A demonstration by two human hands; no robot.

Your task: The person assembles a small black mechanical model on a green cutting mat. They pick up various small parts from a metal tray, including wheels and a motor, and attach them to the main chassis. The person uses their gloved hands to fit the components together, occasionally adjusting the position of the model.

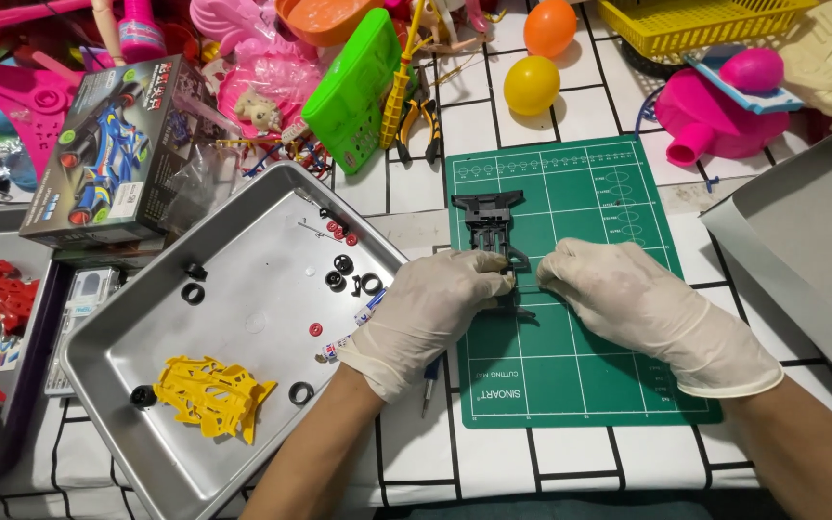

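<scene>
- The person's left hand point(430, 313), in a pale glove, is pinching the near end of a black plastic chassis point(493, 226), fingers closed on it, seemingly to steady it.
- The right hand point(642, 313), gloved too, is meeting it from the other side, fingertips pressing together at the same spot; whether they are gripping the chassis itself or some tiny part I cannot tell.
- The chassis is lying flat on the green cutting mat point(589, 385), its far end pointing away from the person, probably so it gets a firm, non-slip base.
- Just left of the mat, a shallow metal tray point(146, 347) is sitting at an angle, likely to keep loose pieces from rolling off.
- In the tray are lying a yellow car body shell point(212, 393), several small black tyres point(353, 279), a few little red parts point(342, 231) and thin metal rods.
- A marker pen point(370, 306) is poking out from under the left wrist at the tray's edge.
- Further left, a kit box with a racing car picture point(108, 154) is propped over other packaging.
- Beyond the mat, a yellow egg point(532, 85), an orange egg point(550, 27), a green plastic case point(353, 91) and a yellow basket point(695, 21) are crowding the tiled table.
</scene>
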